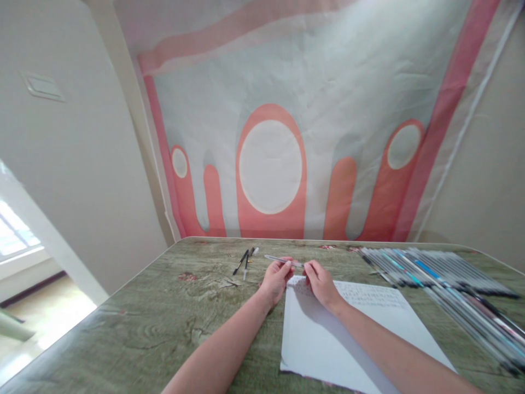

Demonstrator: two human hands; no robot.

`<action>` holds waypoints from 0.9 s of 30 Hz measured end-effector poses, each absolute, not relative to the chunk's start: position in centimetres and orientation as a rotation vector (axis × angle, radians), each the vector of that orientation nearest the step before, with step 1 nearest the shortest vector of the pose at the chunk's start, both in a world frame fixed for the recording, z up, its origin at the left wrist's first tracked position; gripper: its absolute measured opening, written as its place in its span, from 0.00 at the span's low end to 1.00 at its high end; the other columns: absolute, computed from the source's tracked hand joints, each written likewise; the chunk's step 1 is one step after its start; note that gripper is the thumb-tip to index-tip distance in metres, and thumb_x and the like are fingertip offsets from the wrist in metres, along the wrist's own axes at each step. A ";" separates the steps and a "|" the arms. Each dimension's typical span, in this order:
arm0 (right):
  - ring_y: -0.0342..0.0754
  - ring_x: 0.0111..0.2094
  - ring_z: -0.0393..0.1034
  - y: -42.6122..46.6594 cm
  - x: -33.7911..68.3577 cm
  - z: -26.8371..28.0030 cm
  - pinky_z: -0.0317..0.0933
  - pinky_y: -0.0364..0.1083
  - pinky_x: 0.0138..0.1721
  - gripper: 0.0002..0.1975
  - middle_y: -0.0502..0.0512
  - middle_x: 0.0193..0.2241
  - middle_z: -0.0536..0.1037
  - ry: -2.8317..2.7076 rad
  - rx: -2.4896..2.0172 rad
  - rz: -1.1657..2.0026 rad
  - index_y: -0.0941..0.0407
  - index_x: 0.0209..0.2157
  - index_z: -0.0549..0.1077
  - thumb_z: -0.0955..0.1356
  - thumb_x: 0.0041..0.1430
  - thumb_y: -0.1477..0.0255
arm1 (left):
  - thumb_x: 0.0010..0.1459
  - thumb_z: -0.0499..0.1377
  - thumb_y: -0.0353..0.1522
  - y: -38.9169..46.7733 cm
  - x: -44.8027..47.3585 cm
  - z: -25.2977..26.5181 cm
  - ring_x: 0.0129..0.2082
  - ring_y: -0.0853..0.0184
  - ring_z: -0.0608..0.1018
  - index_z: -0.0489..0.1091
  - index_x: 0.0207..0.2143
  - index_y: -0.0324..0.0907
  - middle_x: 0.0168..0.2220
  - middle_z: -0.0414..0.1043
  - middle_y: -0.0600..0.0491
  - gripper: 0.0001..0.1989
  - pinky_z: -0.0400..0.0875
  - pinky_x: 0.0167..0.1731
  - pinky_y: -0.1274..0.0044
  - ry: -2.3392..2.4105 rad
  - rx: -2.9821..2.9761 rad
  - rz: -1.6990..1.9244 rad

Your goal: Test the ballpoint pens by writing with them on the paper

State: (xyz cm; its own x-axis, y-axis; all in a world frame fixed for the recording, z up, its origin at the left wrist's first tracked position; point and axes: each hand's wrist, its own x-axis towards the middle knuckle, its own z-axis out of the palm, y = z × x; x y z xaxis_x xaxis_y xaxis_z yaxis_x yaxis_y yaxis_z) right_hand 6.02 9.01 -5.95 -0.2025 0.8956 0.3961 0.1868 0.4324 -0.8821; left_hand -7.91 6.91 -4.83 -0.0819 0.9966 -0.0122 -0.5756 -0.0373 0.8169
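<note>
A slim pen with a clear barrel (271,257) is held level above the far part of the table. My left hand (275,282) pinches its barrel, and the pale end sticks out to the left. Closed on the pen's dark right end are the fingertips of my right hand (322,283). Whether that end is a cap or the tip I cannot tell. Beneath my right hand and forearm lies a white paper sheet (328,339), with rows of handwriting along its far edge.
Pen parts, including a black piece (240,262), lie left of my hands. To the right, many clear pens (463,268) are laid in rows, with a blue one among them. The wood-patterned table (164,312) ends at a wall with a pink and grey printed sheet (270,224).
</note>
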 end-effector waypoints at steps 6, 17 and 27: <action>0.42 0.18 0.60 9.1 6.1 -6.0 0.54 0.42 0.21 0.19 0.46 0.15 0.65 -1.670 -0.957 0.957 0.55 0.21 0.63 0.56 0.58 0.58 | 0.44 0.64 0.31 6.8 -8.0 -4.6 0.24 0.78 0.71 0.67 0.35 0.36 0.33 0.73 0.50 0.14 0.63 0.28 0.84 0.781 0.797 1.496; 0.41 0.15 0.57 9.1 6.1 -5.6 0.53 0.41 0.17 0.20 0.46 0.14 0.64 -1.511 -0.841 1.252 0.55 0.21 0.61 0.57 0.56 0.55 | 0.46 0.63 0.30 6.9 -8.3 -4.2 0.24 0.79 0.71 0.67 0.36 0.37 0.34 0.73 0.51 0.13 0.66 0.30 0.85 0.735 0.811 1.452; 0.47 0.42 0.64 7.5 6.0 -4.1 0.58 0.47 0.45 0.21 0.55 0.42 0.68 -1.656 -0.703 0.827 0.54 0.50 0.62 0.60 0.57 0.60 | 0.50 0.60 0.34 5.1 -5.6 -3.2 0.30 0.71 0.73 0.69 0.36 0.35 0.32 0.72 0.47 0.13 0.65 0.35 0.80 0.640 0.891 1.167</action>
